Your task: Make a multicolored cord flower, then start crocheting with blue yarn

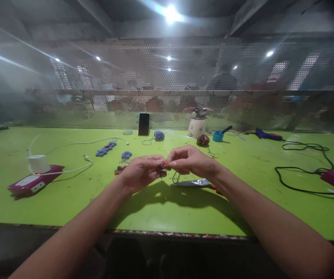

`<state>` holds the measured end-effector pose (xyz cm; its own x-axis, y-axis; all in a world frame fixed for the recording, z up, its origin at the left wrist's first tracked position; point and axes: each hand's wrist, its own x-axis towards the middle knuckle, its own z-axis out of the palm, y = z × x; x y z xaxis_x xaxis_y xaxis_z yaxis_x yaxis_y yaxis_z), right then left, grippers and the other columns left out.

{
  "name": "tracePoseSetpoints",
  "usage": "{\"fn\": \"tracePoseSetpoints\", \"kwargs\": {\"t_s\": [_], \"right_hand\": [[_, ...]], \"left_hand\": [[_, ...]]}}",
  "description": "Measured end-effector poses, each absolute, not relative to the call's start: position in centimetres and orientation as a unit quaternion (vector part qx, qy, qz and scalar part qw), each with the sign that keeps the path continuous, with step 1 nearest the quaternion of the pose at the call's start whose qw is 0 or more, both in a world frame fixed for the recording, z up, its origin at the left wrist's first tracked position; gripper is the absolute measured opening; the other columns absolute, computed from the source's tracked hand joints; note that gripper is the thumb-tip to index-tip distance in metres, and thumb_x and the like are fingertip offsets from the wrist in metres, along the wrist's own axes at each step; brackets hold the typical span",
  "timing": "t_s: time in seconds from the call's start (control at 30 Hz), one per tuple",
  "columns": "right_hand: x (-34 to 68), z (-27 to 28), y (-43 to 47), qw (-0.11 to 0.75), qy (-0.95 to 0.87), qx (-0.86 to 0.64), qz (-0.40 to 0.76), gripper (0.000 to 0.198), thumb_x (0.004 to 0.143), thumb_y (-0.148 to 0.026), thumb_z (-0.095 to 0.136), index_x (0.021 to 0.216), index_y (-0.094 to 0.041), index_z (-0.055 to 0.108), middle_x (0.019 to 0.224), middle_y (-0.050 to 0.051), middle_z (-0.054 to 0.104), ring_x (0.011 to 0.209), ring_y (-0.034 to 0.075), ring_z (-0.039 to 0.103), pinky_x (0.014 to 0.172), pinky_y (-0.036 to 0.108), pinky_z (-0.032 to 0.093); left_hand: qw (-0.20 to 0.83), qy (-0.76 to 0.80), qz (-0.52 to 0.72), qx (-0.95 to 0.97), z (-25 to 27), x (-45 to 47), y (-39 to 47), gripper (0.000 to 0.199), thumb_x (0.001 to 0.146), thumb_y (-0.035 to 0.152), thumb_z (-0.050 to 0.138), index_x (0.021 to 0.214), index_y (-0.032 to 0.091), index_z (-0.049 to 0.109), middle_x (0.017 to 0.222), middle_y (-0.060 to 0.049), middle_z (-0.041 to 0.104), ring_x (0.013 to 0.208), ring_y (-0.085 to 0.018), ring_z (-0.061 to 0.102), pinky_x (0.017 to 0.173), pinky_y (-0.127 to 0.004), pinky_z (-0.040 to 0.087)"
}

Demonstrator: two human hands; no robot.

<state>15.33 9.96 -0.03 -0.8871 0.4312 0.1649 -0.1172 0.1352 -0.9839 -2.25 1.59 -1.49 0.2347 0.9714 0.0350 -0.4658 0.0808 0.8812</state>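
Above the middle of the table, my left hand (140, 172) is closed around a small multicoloured yarn piece (164, 165), apparently crocheted. The thumb and fingers of my right hand (191, 159) pinch the same piece from the other side. A thin strand of yarn (175, 178) hangs below my right fingers. Under my right wrist lie scissors (194, 183) with red handles, partly hidden by the arm. Just beyond my left hand are an orange and black yarn piece (119, 169) and a blue crocheted flower (126, 155), with a row of joined blue flowers (105, 149) farther left.
Toward the back stand a phone (143, 124), a blue yarn ball (159, 136), a multicoloured yarn ball (203, 140), a pale bottle (196, 126) and a blue tub (218, 136). A glue gun (268, 134) trails its cord at right. Left is a power strip (36, 182) with white cables.
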Motion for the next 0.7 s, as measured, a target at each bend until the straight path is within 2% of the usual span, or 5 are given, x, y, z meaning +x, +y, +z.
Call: {"fn": "tracePoseSetpoints", "kwargs": {"t_s": [0.13,0.37,0.53,0.7], "right_hand": [[15.30,-0.07,9.95,0.214,-0.720,-0.111,0.651,0.020,0.070,-0.028,0.075,0.078,-0.012,0.065,0.057,-0.004,0.054,0.044,0.003,0.033,0.039,0.019,0.020],[15.01,-0.07,9.81,0.239,-0.739,-0.122,0.617,0.023,0.076,-0.035,0.070,0.076,-0.012,0.065,0.052,-0.004,0.049,0.043,0.004,0.032,0.040,0.020,0.018],[14.85,-0.47,9.99,0.243,-0.699,-0.113,0.663,0.018,0.075,-0.030,0.071,0.075,-0.013,0.064,0.048,-0.007,0.042,0.041,0.003,0.025,0.040,0.019,0.016],[14.97,-0.55,10.39,0.271,-0.691,-0.110,0.661,0.018,0.073,-0.028,0.072,0.073,-0.013,0.064,0.049,-0.006,0.046,0.041,0.003,0.030,0.040,0.019,0.018]], "left_hand": [[0.683,0.291,0.540,0.396,-1.64,-2.28,1.65,0.004,0.073,0.010,0.064,0.074,0.009,0.068,0.076,-0.004,0.059,0.070,-0.011,0.052,0.068,-0.026,0.043],[0.652,0.329,0.554,0.399,-1.82,-2.10,1.96,0.005,0.073,0.013,0.068,0.074,0.009,0.070,0.076,-0.006,0.062,0.073,-0.013,0.055,0.067,-0.025,0.041],[0.654,0.334,0.561,0.382,-1.67,-1.99,1.84,0.009,0.074,0.018,0.070,0.076,0.010,0.071,0.075,-0.005,0.064,0.073,-0.012,0.056,0.068,-0.025,0.041],[0.657,0.300,0.574,0.384,-1.51,-2.23,1.67,0.010,0.070,0.017,0.072,0.077,0.010,0.071,0.083,-0.007,0.067,0.080,-0.014,0.057,0.074,-0.028,0.042]]}}
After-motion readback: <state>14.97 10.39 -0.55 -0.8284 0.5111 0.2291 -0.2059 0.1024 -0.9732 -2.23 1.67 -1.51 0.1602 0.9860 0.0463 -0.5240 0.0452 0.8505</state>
